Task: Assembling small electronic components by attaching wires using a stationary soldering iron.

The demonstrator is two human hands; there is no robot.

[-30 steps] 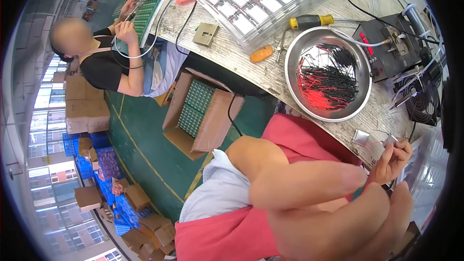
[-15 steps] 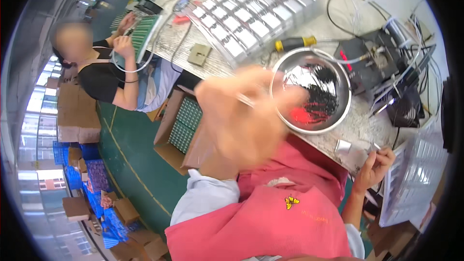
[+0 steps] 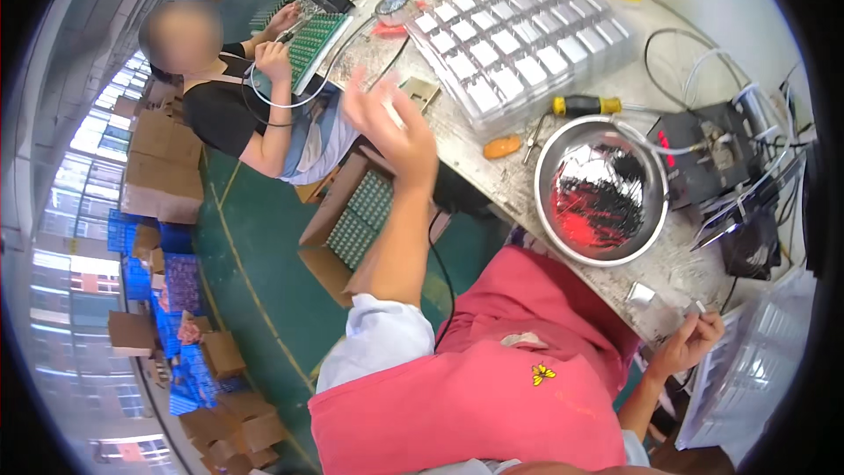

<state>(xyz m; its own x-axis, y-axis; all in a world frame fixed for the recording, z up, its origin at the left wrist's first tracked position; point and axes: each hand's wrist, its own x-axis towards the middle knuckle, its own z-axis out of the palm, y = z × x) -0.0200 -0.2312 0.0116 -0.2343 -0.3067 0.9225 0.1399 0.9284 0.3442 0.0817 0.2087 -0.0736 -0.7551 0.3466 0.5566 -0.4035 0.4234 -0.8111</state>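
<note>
At the bench's near edge, the right hand [image 3: 690, 343] pinches a small metal part [image 3: 697, 307] between its fingertips, just beside a square metal piece [image 3: 641, 294] and near the steel bowl [image 3: 563, 233] of red and black wires. The left hand [image 3: 391, 127] is raised, fingers spread and empty, over the cardboard box [image 3: 330, 220] by the tray of white parts [image 3: 519, 40].
</note>
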